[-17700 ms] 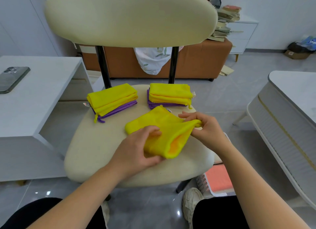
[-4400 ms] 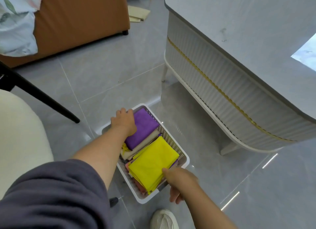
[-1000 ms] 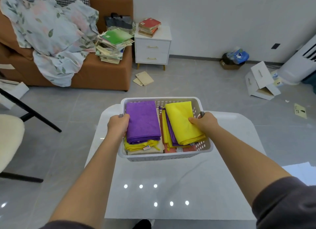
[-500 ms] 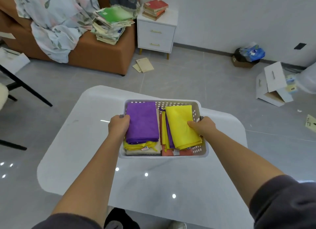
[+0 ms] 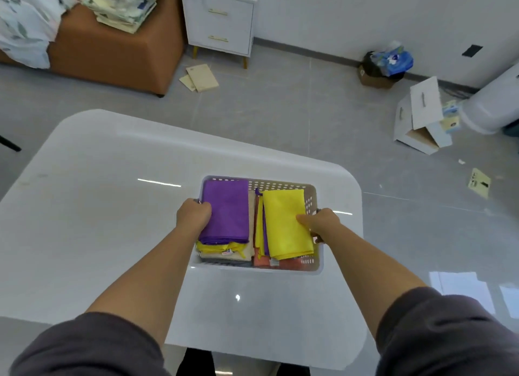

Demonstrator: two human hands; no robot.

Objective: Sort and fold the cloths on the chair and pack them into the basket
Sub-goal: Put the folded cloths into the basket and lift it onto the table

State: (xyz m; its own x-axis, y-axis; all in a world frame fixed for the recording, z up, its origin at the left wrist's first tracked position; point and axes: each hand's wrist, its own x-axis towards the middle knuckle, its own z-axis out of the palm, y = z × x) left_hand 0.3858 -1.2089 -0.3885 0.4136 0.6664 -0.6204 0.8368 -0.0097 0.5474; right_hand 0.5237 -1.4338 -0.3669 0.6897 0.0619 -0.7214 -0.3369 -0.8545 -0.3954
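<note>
A white perforated basket (image 5: 311, 198) is over the glossy white table (image 5: 98, 207), packed with two stacks of folded cloths. A purple cloth (image 5: 226, 211) tops the left stack, with yellow and beige ones under it. A yellow cloth (image 5: 285, 221) tops the right stack, over purple and orange ones. My left hand (image 5: 193, 214) grips the basket's left rim, thumb on the purple cloth. My right hand (image 5: 320, 222) grips the right rim, thumb on the yellow cloth. I cannot tell whether the basket touches the table.
Beyond the table lies grey tiled floor with loose papers (image 5: 200, 78) and an open white box (image 5: 420, 117). A brown sofa (image 5: 112, 47) with bedding and books stands at the back left, next to a white drawer unit (image 5: 220, 19).
The basket, gripped by both hands, has come further over the white table. My view has tilted down, so the table fills more of the frame.
</note>
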